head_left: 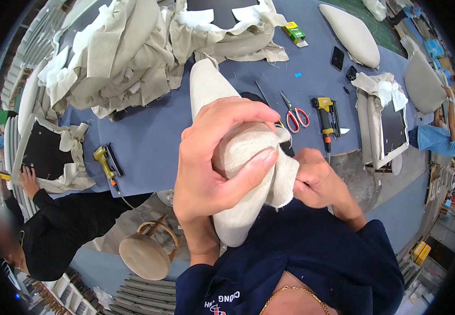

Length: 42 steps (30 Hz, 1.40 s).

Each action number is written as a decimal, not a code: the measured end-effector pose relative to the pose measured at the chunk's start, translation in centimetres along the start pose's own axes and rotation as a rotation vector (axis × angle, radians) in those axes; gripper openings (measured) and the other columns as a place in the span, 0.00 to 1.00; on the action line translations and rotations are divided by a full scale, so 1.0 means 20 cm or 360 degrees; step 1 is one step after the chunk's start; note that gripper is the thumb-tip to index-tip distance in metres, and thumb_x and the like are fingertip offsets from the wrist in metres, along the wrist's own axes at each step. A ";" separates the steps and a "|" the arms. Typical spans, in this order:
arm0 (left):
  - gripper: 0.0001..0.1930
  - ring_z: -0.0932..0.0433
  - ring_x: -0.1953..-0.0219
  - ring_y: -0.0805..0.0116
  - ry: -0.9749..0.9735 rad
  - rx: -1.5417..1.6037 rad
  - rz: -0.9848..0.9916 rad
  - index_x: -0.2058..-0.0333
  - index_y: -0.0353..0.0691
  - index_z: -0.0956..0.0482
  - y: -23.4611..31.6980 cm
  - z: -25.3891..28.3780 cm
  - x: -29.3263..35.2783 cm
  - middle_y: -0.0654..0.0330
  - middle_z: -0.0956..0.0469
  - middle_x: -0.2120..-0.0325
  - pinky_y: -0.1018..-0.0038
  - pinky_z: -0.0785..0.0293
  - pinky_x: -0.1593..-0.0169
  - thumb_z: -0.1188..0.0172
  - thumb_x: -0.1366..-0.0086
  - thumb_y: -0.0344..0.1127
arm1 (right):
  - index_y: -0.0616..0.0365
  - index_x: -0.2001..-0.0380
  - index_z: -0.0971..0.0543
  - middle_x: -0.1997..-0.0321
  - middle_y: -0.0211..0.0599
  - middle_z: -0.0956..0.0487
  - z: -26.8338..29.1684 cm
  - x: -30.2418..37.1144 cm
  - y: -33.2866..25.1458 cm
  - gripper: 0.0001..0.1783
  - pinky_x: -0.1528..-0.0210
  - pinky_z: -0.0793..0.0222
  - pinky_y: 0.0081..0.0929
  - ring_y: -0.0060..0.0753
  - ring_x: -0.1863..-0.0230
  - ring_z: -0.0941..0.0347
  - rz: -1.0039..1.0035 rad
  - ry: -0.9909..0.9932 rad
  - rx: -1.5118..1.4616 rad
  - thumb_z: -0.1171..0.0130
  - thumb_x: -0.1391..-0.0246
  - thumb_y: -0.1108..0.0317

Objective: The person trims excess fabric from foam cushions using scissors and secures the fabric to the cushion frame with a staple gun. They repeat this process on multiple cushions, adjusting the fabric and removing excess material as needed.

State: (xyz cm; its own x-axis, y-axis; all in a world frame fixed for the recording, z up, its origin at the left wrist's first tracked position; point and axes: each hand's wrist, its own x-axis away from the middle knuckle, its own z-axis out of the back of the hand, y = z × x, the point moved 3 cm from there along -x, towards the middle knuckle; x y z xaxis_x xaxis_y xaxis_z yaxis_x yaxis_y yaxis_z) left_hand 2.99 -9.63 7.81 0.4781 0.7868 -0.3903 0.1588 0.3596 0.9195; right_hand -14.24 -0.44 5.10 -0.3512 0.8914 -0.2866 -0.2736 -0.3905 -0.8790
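A padded panel (205,84) covered in beige fabric stands on edge in front of my chest, its long curved side running toward the table. My left hand (206,157) wraps over its near corner, fingers across the top and thumb pressing the cloth. On the other side, my right hand (314,178) pinches the loose fabric edge (284,181) that hangs from the corner. Just beyond lie red-handled scissors (294,116) and a thin dark pointed tool (262,92), partly hidden by my left hand.
A yellow-black staple gun (326,121) lies right on the blue-grey table (149,152), another staple gun (108,164) left. Fabric-covered pieces (117,58) are heaped at the back left. A phone (337,58) and green-yellow box (294,33) lie farther off. A co-worker (65,226) handles a panel at left; a stool (146,254) stands below.
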 end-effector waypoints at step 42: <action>0.20 0.19 0.58 0.60 -0.0057 -0.0093 -0.0273 0.58 0.38 0.18 0.00 0.08 0.03 0.59 0.16 0.63 0.65 0.28 0.47 0.27 0.53 0.28 | 0.62 0.79 0.20 0.88 0.36 0.33 0.15 -0.05 -0.07 0.18 0.81 0.43 0.36 0.43 0.87 0.34 -0.0073 -0.0375 0.0074 0.39 0.35 0.64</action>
State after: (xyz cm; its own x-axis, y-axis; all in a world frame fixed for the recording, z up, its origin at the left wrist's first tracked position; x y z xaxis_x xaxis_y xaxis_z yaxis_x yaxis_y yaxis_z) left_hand 4.69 -9.99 7.61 0.4789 0.6935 -0.5383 0.1909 0.5162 0.8349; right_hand -16.18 -1.46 7.81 -0.5351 0.8322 -0.1451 -0.3331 -0.3657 -0.8691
